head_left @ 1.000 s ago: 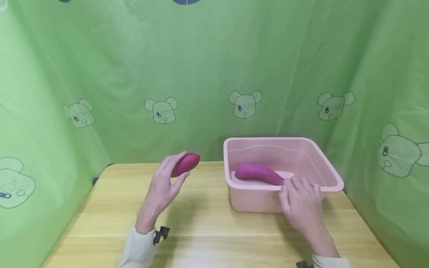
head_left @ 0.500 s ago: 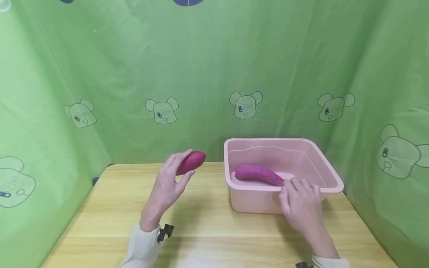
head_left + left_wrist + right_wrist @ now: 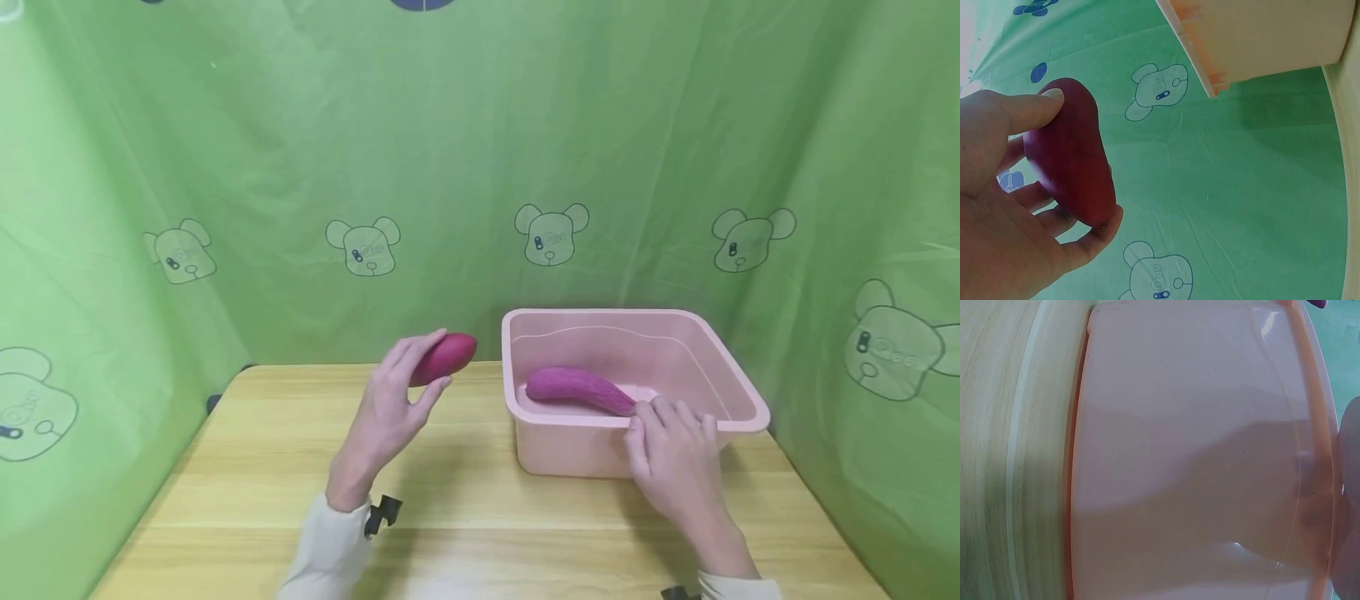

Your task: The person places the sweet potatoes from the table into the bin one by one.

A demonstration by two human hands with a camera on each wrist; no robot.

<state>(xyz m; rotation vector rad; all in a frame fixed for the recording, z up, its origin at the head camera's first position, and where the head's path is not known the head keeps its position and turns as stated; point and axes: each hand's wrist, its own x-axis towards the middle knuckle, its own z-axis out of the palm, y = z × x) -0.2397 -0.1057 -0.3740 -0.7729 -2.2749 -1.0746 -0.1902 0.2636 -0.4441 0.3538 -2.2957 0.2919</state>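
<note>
In the head view my left hand (image 3: 393,404) holds a dark red mango (image 3: 446,358) above the table, left of a pink plastic basin (image 3: 570,446). The left wrist view shows the thumb and fingers around the mango (image 3: 1072,156), its rounded end near the thumb. My right hand (image 3: 677,454) grips the basin's front rim, fingers curled over it. A purple eggplant (image 3: 573,387) lies inside the basin, its narrow end reaching toward those fingers. Whether they touch it is hidden. The right wrist view has the basin's outer wall (image 3: 1191,425) filling most of it.
A light wooden table (image 3: 285,467) bears the basin on its right side. Green curtains (image 3: 442,150) with printed bear heads hang behind and at both sides. A black wrist mount (image 3: 382,515) sits at the left sleeve.
My left hand has moved right and slightly up with the mango, closer to the basin. The right hand, basin and eggplant have stayed in place.
</note>
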